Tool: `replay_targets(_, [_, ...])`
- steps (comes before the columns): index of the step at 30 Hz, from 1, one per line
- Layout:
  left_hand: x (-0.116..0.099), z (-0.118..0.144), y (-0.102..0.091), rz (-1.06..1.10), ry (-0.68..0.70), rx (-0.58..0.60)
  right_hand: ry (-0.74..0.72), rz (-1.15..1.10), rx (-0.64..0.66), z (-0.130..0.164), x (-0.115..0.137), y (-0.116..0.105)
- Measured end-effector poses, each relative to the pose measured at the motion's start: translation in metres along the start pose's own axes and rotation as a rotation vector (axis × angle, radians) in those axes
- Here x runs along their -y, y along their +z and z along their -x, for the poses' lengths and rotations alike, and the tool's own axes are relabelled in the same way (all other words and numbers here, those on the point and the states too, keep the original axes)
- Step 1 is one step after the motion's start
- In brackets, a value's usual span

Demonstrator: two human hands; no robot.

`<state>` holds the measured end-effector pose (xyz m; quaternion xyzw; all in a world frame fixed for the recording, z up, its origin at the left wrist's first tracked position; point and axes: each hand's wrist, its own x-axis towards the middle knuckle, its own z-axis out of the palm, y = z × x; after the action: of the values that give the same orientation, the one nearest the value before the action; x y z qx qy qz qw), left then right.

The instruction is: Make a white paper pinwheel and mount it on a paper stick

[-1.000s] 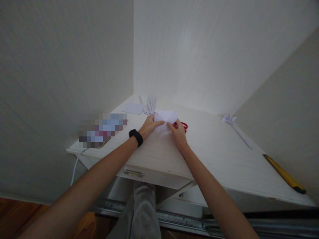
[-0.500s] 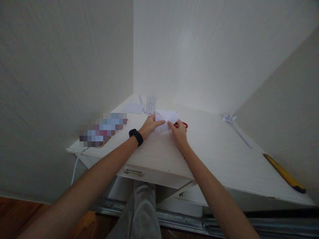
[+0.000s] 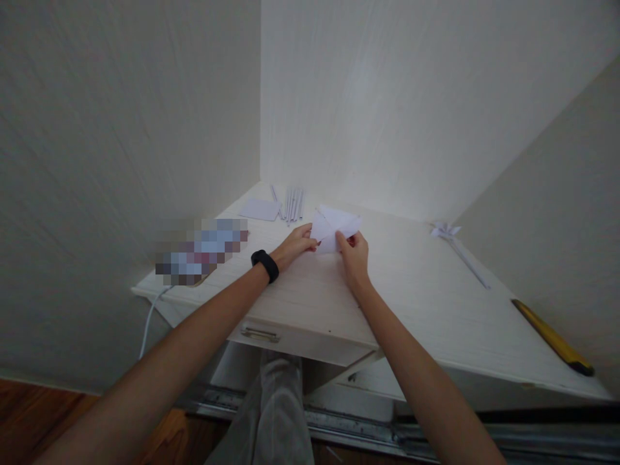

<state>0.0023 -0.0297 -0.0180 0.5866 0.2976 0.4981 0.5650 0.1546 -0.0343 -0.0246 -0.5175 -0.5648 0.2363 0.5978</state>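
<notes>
White walls meet in a corner behind a pale wooden desk (image 3: 436, 303) with a drawer below its front edge. Both hands hold a folded paper (image 3: 336, 227) just above the desktop: the left hand (image 3: 295, 243) pinches its left corner, the right hand (image 3: 355, 254) pinches its lower edge. Paper strips (image 3: 292, 204) lie near the corner, a yellow knife (image 3: 552, 337) far right.

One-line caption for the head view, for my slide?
Both hands, left and right, hold a folded white paper above a white desk.
</notes>
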Motion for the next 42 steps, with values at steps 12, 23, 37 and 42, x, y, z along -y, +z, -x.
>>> replay_targets(12, [-0.011,0.008,0.005,0.030,0.002,0.136,-0.001,-0.008,-0.074,0.001,0.005,-0.003])
replay_targets(23, [0.000,0.001,0.002,-0.016,0.056,0.095,-0.034,0.035,-0.031,0.003,0.004,-0.002])
replay_targets(37, [-0.009,0.005,0.006,-0.152,0.001,0.016,-0.088,0.039,0.037,0.002,0.003,0.000])
replay_targets(42, [-0.007,0.004,0.004,-0.162,0.009,0.014,-0.093,0.059,0.034,0.003,0.005,0.000])
